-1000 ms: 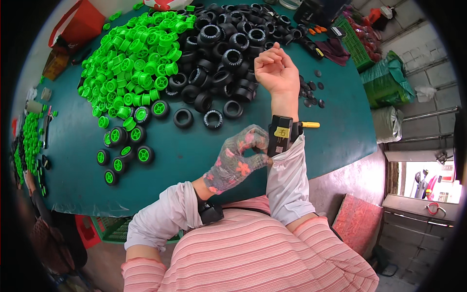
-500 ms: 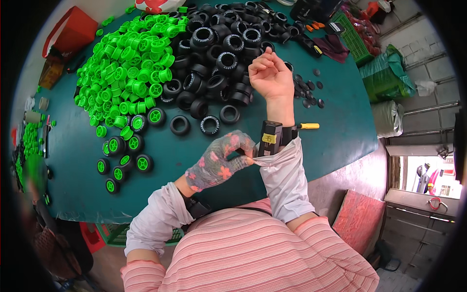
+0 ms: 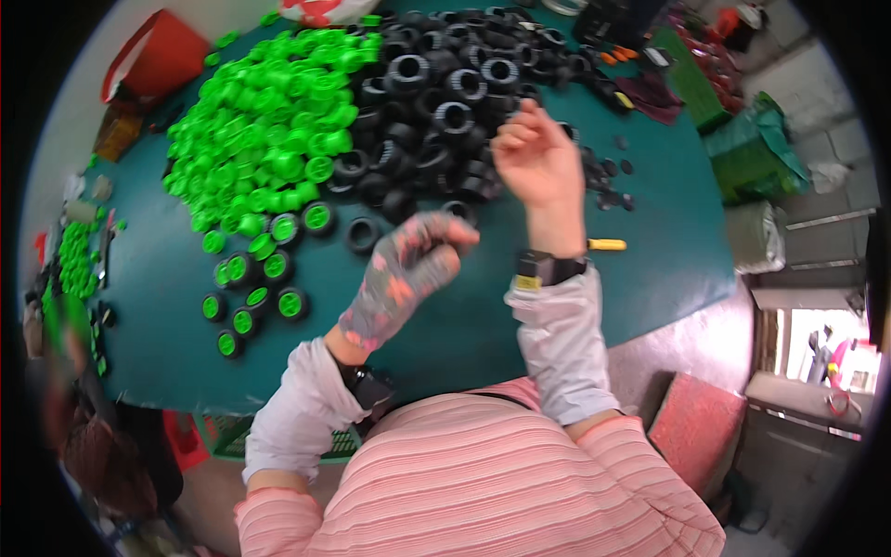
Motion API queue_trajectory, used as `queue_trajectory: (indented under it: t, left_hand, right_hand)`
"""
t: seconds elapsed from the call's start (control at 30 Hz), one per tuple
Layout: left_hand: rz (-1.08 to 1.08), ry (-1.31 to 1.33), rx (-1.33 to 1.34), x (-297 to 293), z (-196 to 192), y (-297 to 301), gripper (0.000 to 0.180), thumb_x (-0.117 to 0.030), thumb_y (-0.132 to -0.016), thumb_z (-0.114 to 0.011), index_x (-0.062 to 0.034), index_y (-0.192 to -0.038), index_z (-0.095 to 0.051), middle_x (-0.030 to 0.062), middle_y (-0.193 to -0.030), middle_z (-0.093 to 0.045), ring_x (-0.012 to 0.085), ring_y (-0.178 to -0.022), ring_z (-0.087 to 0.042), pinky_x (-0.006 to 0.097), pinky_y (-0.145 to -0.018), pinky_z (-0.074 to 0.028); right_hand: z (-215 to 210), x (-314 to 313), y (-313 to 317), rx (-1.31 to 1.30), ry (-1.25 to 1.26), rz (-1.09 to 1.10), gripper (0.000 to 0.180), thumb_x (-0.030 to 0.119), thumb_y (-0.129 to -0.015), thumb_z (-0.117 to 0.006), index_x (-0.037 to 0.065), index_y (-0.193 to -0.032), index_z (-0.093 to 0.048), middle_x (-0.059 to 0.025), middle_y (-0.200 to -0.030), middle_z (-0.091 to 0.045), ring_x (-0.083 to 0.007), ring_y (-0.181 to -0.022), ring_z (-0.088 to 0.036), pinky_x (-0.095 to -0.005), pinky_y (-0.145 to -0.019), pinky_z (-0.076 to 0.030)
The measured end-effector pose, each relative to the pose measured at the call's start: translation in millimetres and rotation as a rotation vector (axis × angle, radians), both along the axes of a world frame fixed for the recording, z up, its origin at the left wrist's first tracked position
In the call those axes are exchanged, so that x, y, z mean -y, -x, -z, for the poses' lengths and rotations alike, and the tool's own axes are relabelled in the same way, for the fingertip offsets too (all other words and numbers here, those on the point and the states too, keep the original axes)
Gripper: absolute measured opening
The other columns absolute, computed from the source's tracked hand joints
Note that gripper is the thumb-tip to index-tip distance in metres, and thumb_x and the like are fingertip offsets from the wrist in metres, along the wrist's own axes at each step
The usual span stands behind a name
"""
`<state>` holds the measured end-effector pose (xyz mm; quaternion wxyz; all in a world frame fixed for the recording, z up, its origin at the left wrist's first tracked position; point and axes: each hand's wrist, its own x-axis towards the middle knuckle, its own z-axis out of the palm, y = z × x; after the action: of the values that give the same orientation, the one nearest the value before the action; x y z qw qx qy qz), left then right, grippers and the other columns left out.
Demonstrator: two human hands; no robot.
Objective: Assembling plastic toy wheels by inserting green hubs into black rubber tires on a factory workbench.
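1. The left hand [image 3: 399,278], in a grey floral glove, hangs above the desk [image 3: 483,339] with thumb and forefinger bent toward each other but seemingly a little apart. I see nothing between them, though blur hides the fine detail.
2. The right hand [image 3: 540,158] is bare, palm up, its fingers loosely curled around nothing; none are clamped.
3. For work around the cuff, the right forearm is best held steady like this, palm up, while the left hand's thumb and forefinger pinch only the fabric edge of the white sleeve [image 3: 561,325].
4. The black wrist device [image 3: 530,260] is best left unpressed and its strap untwisted, with the cuff smooth below it; a bunched cuff could ride over it.
5. That sleeve lies to the right of the left hand and below the right hand, covering the forearm; the device sits between cuff and right palm.
6. The pile of black tyres [image 3: 432,153] spreads beyond the left hand and to the left of the right hand. One loose tyre [image 3: 351,238] lies just beyond the left hand's knuckles.
7. The green hubs [image 3: 269,130] heap up farther left, beyond the left hand; a yellow handle [image 3: 608,245] lies right of the right wrist.
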<state>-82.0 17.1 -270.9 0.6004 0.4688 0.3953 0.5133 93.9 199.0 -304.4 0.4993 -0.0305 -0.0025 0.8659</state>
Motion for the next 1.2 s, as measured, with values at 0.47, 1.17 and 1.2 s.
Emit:
queue_trajectory:
  t: [0.47,1.17,1.2]
  left_hand:
    - [-0.141,-0.055,0.891,-8.0,43.5,123.8,0.045,-0.038,-0.11,-0.04,-0.0044,-0.123,-0.067,0.0124,-0.125,-0.065,0.028,-0.111,-0.06,0.039,-0.1,-0.047]
    - [0.34,-1.095,0.57,71.3,-228.2,36.6,0.024,-0.022,-0.1,-0.062,0.0005,-0.098,-0.069,0.0121,-0.111,-0.071,0.0247,-0.098,-0.071,0.039,-0.066,-0.061]
    - [0.309,-0.992,0.569,77.4,-224.6,38.2,0.022,-0.019,-0.098,-0.062,0.001,-0.101,-0.068,0.013,-0.109,-0.07,0.0256,-0.098,-0.07,0.04,-0.068,-0.06]
  right_hand:
    - [-48.0,91.2,-35.6,1.59,-0.721,0.095,0.017,0.016,-0.097,-0.068,0.002,-0.106,-0.066,-0.0023,-0.086,-0.066,-0.0089,-0.075,-0.06,-0.0229,-0.07,-0.049]
    - [-73.7,86.4,-44.1,1.45,-0.973,-0.167,0.014,0.014,-0.099,-0.059,0.003,-0.108,-0.062,-0.0019,-0.092,-0.062,-0.0075,-0.076,-0.056,-0.0238,-0.064,-0.047]
    - [-74.7,88.2,-24.4,1.418,-1.2,-0.152,0.017,0.015,-0.1,-0.057,0.003,-0.111,-0.062,-0.0022,-0.093,-0.062,-0.0082,-0.077,-0.057,-0.0235,-0.064,-0.047]
